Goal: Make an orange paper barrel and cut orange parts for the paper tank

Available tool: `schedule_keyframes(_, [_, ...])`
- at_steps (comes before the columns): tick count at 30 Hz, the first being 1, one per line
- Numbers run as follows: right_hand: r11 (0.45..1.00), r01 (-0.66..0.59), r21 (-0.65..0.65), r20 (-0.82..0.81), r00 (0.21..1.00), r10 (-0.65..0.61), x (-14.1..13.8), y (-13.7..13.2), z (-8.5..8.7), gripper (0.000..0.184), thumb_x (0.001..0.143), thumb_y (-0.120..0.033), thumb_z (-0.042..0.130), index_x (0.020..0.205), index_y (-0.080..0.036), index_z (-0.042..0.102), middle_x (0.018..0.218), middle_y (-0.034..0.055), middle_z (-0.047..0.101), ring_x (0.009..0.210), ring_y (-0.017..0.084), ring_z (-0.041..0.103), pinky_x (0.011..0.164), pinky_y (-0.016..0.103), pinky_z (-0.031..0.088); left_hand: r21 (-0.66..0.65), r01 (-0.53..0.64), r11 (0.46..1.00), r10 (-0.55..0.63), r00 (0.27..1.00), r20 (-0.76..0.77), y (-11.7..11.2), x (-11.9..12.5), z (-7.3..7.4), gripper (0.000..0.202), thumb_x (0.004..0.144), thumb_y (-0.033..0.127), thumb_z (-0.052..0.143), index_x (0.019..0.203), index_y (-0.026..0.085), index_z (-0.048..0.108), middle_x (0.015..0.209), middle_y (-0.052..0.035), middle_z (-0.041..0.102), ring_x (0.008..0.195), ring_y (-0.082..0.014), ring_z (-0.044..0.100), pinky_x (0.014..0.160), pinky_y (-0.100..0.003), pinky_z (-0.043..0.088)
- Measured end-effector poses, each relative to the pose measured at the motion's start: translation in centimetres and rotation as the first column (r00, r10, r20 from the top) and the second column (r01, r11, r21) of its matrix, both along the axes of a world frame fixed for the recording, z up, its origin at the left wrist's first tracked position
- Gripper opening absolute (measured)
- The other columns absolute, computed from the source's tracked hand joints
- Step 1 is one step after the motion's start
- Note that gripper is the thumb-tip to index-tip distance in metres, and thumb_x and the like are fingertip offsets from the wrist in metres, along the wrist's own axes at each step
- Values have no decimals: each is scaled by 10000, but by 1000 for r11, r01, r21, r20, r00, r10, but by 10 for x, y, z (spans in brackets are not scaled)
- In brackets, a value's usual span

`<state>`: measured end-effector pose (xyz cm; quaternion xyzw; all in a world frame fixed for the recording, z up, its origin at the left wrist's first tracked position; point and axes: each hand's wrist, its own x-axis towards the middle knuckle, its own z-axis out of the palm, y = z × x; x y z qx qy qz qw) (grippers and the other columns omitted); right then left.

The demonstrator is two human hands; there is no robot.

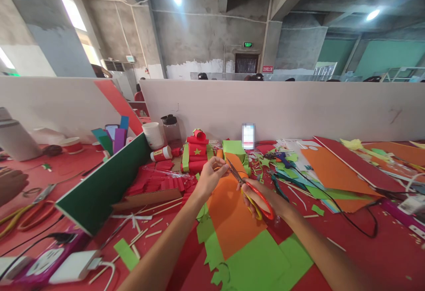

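Observation:
My right hand (257,193) grips a pair of scissors (259,200) with red and yellow handles, its blades pointing up and left. Close to the scissor tips is my left hand (214,174), its fingertips pinched together; whatever they hold is too small to make out. Beneath both hands lies an orange paper sheet (229,220), partly covering green paper sheets (262,260) with ragged cut edges. Just beyond my left hand stands a stack of red paper rolls (197,151) with green bands and a star.
A green board (109,185) leans upright at left, beside red paper pieces (149,182) and wooden sticks. Paper cups (153,135) and a bottle (171,129) stand behind. A glue gun (283,160), its cable and coloured paper scraps lie right. At far left, another person's hand (11,187) shows.

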<state>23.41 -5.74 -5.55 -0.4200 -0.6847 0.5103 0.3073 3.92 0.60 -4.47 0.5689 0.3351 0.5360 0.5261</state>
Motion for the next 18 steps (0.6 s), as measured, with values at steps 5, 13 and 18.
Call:
schedule_keyframes(5, [1000, -9, 25, 32, 999, 8, 2, 2, -3, 475, 885, -687, 443, 859, -213, 451, 664, -41, 514, 432, 101, 532, 391, 218, 486, 17, 9, 1000, -9, 999, -43, 0, 0, 1, 289, 735, 393, 743, 810, 168, 578, 835, -25, 639, 771, -157, 635, 783, -324, 548])
schedule_keyframes(13, [999, -7, 39, 38, 999, 5, 3, 2, -1, 447, 891, -664, 461, 865, -218, 441, 656, -51, 488, 444, 98, 525, 392, 202, 483, 25, 14, 1000, -12, 998, -59, 3, -1, -1, 288, 732, 406, 744, 814, 168, 604, 832, -31, 651, 768, -163, 638, 775, -322, 549])
schedule_keyframes(18, [998, -14, 58, 48, 999, 11, 3, 2, 1, 415, 908, -632, 465, 893, -217, 458, 656, -55, 485, 439, 98, 532, 399, 208, 492, 34, 17, 999, -15, 998, -63, 3, -1, -1, 303, 736, 416, 743, 828, 162, 606, 830, -42, 664, 774, -169, 648, 775, -323, 550])
